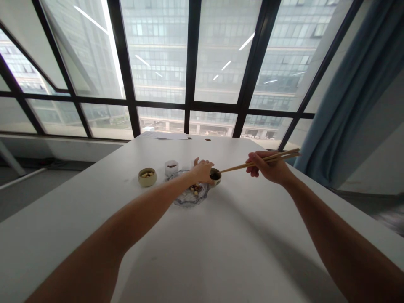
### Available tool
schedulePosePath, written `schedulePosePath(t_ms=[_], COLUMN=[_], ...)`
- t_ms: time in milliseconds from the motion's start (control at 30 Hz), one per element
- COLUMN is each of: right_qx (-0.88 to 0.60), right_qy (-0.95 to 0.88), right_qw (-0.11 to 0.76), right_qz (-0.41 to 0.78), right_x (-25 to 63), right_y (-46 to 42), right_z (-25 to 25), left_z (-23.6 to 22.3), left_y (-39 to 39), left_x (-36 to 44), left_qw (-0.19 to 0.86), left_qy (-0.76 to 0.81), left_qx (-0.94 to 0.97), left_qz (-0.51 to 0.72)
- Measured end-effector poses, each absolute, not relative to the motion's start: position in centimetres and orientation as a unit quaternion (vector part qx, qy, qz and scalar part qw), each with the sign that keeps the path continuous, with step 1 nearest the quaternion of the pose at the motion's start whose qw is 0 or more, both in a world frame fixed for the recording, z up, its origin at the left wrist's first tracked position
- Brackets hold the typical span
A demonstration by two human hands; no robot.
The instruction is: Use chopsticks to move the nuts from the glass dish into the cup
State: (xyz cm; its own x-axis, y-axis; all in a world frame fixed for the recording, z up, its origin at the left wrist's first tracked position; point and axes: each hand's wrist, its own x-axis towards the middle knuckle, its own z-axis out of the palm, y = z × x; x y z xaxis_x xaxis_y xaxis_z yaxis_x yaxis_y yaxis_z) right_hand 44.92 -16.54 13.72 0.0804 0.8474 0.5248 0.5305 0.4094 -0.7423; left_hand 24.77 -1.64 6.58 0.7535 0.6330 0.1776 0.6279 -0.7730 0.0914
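Above the white table (195,252), the hands (203,171) (261,165) hold a small cup (216,180) and chopsticks (241,166).

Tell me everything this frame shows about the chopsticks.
The chopsticks are a long, slim, pale tan pair that look like wood or bamboo. The right hand grips them partway along. They slope gently down to the left, their tips close together and their rear ends slightly apart, sticking out past the hand. The tips are at the rim of the small cup, which the left hand holds; whether they touch it is unclear. No food shows between them.
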Motion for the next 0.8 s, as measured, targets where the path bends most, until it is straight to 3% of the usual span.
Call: schedulePosePath(t_ms=[367,600,800], right_qx=[-0.519,-0.548,-0.547], right_qy=[-0.646,-0.739,-0.746], right_qw=[0.532,0.380,0.371], right_qz=[0.176,0.101,0.082], right_x=[45.5,44.6,44.2], right_y=[-15.6,-15.3,-15.3], right_z=[12.7,11.5,11.2], left_z=[6.9,7.0,7.0], left_y=[-2.5,-2.5,-1.8], left_x=[24.9,25.0,25.3], left_qw=[0.006,0.010,-0.002], left_qy=[0.325,0.324,0.318], left_qx=[0.941,0.942,0.945], left_qz=[0.091,0.090,0.076])
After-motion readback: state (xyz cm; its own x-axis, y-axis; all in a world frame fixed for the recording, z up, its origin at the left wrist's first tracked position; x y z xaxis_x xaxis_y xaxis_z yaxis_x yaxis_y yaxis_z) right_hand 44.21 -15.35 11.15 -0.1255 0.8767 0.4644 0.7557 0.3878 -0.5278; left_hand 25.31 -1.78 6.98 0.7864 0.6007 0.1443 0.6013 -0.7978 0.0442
